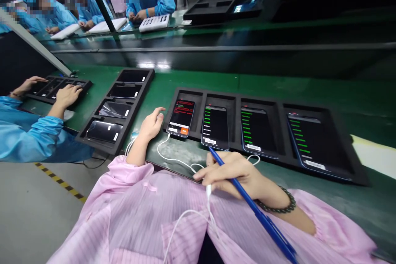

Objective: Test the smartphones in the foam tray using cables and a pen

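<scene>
My right hand (238,173) grips a long blue pen (262,216), its upper end near the lower edge of the second phone (215,126). A white cable's plug (208,190) hangs at the fingers of the same hand. My left hand (151,125) is beside the black foam tray (234,97), fingers loosely apart and holding nothing visible. Closest to it is the first phone (182,116), with red text and an orange button; a white cable (168,153) runs into its lower edge. A third phone (256,130) and a fourth phone (312,142) show green lines of text.
Left of me, another foam tray (128,115) holds several dark phones. A co-worker's hands (66,97) rest over a further tray (52,97). Yellowish paper (375,154) lies at right on the green table (247,81). Across the rail (216,48), people in blue sit at work.
</scene>
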A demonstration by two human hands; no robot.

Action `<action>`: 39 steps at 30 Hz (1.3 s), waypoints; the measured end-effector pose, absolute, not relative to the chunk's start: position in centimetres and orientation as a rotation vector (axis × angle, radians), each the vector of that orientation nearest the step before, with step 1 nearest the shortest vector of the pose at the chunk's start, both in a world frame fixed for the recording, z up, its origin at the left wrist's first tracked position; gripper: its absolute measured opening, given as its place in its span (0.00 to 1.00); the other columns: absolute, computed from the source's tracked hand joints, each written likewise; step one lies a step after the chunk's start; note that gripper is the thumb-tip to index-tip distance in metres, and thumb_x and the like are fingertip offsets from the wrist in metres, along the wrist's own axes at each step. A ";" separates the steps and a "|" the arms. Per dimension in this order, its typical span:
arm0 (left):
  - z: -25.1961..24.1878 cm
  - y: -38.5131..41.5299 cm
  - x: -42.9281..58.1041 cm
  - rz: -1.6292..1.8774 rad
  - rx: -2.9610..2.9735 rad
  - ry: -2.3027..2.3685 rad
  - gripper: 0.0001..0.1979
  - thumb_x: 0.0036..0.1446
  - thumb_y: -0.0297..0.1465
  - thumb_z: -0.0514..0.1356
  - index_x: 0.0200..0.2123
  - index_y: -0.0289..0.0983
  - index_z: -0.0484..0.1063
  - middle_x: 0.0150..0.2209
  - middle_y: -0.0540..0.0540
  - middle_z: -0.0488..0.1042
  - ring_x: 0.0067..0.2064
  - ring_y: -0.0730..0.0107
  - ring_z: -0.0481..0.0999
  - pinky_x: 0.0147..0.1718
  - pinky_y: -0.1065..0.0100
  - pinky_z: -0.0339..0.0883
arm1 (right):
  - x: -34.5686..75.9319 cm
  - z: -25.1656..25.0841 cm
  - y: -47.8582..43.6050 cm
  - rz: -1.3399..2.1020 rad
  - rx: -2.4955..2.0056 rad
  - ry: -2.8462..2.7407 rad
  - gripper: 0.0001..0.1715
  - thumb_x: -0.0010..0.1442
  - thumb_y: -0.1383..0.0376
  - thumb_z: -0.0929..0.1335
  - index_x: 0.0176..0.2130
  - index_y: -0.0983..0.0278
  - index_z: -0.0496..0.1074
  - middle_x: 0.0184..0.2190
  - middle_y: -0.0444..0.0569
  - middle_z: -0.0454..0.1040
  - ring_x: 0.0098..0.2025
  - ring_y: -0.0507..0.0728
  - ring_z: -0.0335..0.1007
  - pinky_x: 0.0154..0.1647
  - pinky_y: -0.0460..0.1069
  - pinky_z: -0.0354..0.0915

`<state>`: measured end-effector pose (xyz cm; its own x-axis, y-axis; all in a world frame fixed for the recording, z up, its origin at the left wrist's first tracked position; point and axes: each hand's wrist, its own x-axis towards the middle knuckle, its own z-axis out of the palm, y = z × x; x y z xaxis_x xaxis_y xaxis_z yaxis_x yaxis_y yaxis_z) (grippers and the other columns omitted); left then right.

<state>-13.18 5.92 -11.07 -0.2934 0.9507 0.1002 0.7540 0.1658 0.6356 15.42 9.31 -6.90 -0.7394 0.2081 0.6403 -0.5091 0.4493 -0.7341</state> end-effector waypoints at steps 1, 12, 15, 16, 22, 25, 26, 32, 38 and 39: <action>-11.0 5.9 -13.2 0.863 1.622 2.129 0.25 0.70 0.44 0.45 0.57 0.36 0.70 0.25 0.50 0.66 0.31 0.61 0.72 0.34 0.67 0.59 | 15.6 -6.7 9.2 1.303 0.255 -2.003 0.06 0.67 0.65 0.70 0.43 0.63 0.79 0.39 0.52 0.83 0.30 0.49 0.73 0.32 0.47 0.65; -11.8 4.8 -12.2 1.349 1.274 1.974 0.16 0.54 0.28 0.60 0.47 0.34 0.73 0.29 0.51 0.70 0.29 0.73 0.68 0.34 0.71 0.63 | 15.7 -3.8 8.5 1.238 0.206 -2.014 0.05 0.65 0.69 0.71 0.43 0.64 0.77 0.40 0.53 0.83 0.34 0.50 0.79 0.33 0.47 0.66; -11.1 2.3 -11.6 1.389 1.367 1.964 0.19 0.58 0.26 0.57 0.53 0.35 0.73 0.39 0.46 0.78 0.29 0.74 0.67 0.33 0.71 0.64 | 15.9 -3.6 8.4 1.231 0.211 -2.057 0.04 0.65 0.68 0.72 0.42 0.65 0.77 0.38 0.52 0.83 0.33 0.49 0.77 0.34 0.46 0.66; -10.4 1.3 -11.3 1.399 1.400 1.956 0.20 0.60 0.28 0.57 0.56 0.35 0.72 0.42 0.44 0.79 0.27 0.76 0.65 0.30 0.71 0.63 | 16.0 -3.7 8.4 1.244 0.221 -2.075 0.04 0.65 0.67 0.72 0.41 0.65 0.77 0.38 0.51 0.83 0.33 0.49 0.77 0.34 0.46 0.66; -6.3 -1.9 -6.7 1.508 1.323 1.416 0.20 0.66 0.39 0.60 0.56 0.35 0.70 0.41 0.39 0.81 0.26 0.76 0.71 0.28 0.71 0.67 | 17.0 -4.3 8.3 1.384 0.275 -2.362 0.10 0.66 0.61 0.71 0.43 0.65 0.79 0.38 0.50 0.83 0.38 0.51 0.74 0.42 0.48 0.67; -6.9 -0.4 -3.3 1.275 1.085 1.166 0.22 0.61 0.48 0.63 0.45 0.35 0.68 0.29 0.45 0.78 0.24 0.71 0.75 0.24 0.70 0.69 | 18.4 -3.9 8.8 1.342 0.179 -2.546 0.17 0.65 0.55 0.72 0.47 0.63 0.79 0.40 0.50 0.82 0.42 0.54 0.72 0.45 0.51 0.66; -7.5 0.2 -2.2 1.183 1.004 1.143 0.24 0.59 0.51 0.63 0.43 0.37 0.64 0.24 0.50 0.75 0.20 0.72 0.74 0.20 0.71 0.67 | 19.1 -3.7 9.0 1.309 0.140 -2.564 0.17 0.64 0.55 0.72 0.48 0.63 0.79 0.40 0.50 0.82 0.42 0.55 0.72 0.46 0.51 0.66; -11.0 2.0 1.3 1.008 0.752 1.022 0.29 0.52 0.54 0.67 0.36 0.41 0.55 0.20 0.61 0.62 0.17 0.83 0.55 0.17 0.78 0.47 | 24.0 -2.0 10.2 1.049 -0.215 -2.548 0.16 0.64 0.56 0.72 0.52 0.53 0.78 0.45 0.45 0.82 0.39 0.56 0.73 0.43 0.53 0.65; -10.9 1.2 1.8 1.118 0.686 0.959 0.29 0.48 0.44 0.74 0.33 0.39 0.56 0.30 0.54 0.72 0.26 0.82 0.64 0.28 0.74 0.58 | 24.8 -3.8 13.0 0.833 -0.515 -2.580 0.20 0.66 0.47 0.67 0.45 0.55 0.79 0.43 0.49 0.82 0.38 0.59 0.71 0.44 0.58 0.60; -10.9 1.1 1.9 1.116 0.705 0.965 0.28 0.50 0.44 0.73 0.33 0.39 0.55 0.33 0.51 0.75 0.27 0.80 0.68 0.30 0.73 0.61 | 24.4 -4.4 13.6 0.782 -0.538 -2.604 0.22 0.67 0.45 0.65 0.43 0.57 0.79 0.45 0.50 0.81 0.38 0.60 0.71 0.45 0.59 0.59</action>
